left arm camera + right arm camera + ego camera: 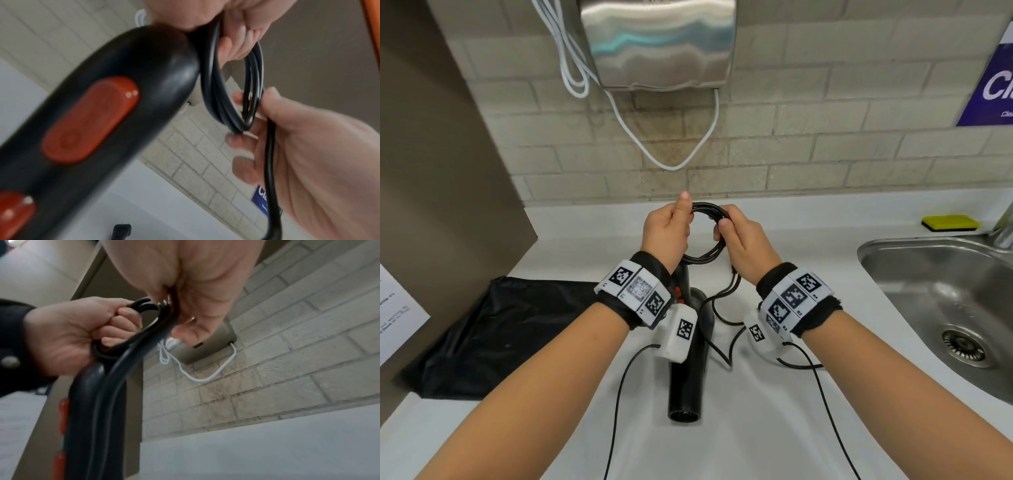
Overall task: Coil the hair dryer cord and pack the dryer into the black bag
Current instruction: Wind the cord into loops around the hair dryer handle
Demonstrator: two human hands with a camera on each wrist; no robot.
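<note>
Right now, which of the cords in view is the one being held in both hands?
The black hair dryer cord, looped between the left hand and right hand. The white cord hangs on the tiled wall, untouched.

At centre we find the black cord (131, 340) gathered in loops. The left hand (68, 335), entering from 9 o'clock, grips the loops with curled fingers. The right hand (185, 280), from 12 o'clock, pinches the same bundle. The dryer handle (86, 410), with red switches, runs towards 7 o'clock. A wall unit (207, 348) with a white cable (205, 379) sits on the brick wall (298, 353) at 3 o'clock.
</note>
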